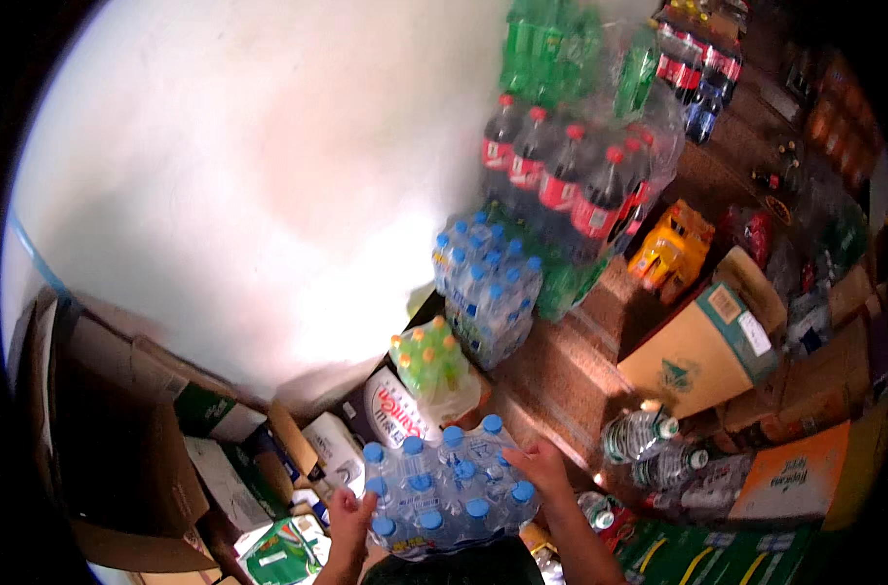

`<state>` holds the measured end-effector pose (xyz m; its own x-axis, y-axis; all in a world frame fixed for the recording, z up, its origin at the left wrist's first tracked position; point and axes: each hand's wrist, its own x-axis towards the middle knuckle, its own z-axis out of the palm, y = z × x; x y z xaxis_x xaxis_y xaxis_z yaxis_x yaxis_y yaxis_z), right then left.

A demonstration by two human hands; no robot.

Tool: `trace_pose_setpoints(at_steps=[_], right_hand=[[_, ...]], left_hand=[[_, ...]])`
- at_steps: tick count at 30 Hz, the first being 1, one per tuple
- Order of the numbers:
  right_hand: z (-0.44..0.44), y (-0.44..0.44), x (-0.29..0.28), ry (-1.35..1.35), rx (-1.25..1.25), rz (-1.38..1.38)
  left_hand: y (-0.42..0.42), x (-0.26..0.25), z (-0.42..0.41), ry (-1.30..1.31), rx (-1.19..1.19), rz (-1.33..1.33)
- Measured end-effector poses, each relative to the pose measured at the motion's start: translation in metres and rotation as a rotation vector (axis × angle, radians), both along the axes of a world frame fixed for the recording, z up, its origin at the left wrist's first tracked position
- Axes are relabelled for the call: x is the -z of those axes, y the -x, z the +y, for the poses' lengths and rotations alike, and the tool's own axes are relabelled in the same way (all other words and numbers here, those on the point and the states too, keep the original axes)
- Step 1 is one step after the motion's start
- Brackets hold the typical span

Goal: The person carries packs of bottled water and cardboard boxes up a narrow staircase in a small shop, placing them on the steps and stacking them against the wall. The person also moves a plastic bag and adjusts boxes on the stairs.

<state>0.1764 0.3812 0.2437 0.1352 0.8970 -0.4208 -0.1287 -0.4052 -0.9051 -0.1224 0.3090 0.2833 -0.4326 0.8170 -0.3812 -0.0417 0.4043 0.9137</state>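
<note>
A shrink-wrapped pack of clear water bottles with blue caps (444, 493) is held up in front of my body. My left hand (350, 512) grips its left end, the fingers closed at the plastic wrap. At the opposite end, my right hand (539, 468) has hold of the pack near an upper corner. Just beyond it, a wrapped pack of green bottles with orange caps (431, 358) sits on a printed carton (389, 409). Farther up stand stacked packs of blue-capped water bottles (488, 285) against the white wall.
Brown steps (561, 365) run up along the white wall (232, 183). Packs of red-capped cola bottles (561, 175) and green bottles (554, 51) are piled there. A tan carton (696, 351) and large water bottles (638, 435) stand right. Open cardboard boxes (115, 417) crowd the left.
</note>
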Motion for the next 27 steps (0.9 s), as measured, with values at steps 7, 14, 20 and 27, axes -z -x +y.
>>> trace_pose_setpoints(at_steps=[7,14,20,27], right_hand=[[0.093,-0.055,-0.153,-0.359,0.279,0.336],[0.217,-0.034,-0.179,-0.546,0.33,0.623],[0.334,-0.021,-0.133,-0.37,0.5,0.39],[0.334,0.02,-0.112,-0.391,0.421,0.315]], left_hand=[[-0.062,-0.141,0.237,-0.33,0.313,-0.242],[-0.062,-0.284,0.443,-0.915,0.566,0.382],[-0.13,-0.14,0.435,-0.043,0.589,0.124],[-0.134,-0.085,0.406,-0.115,0.586,-0.21]])
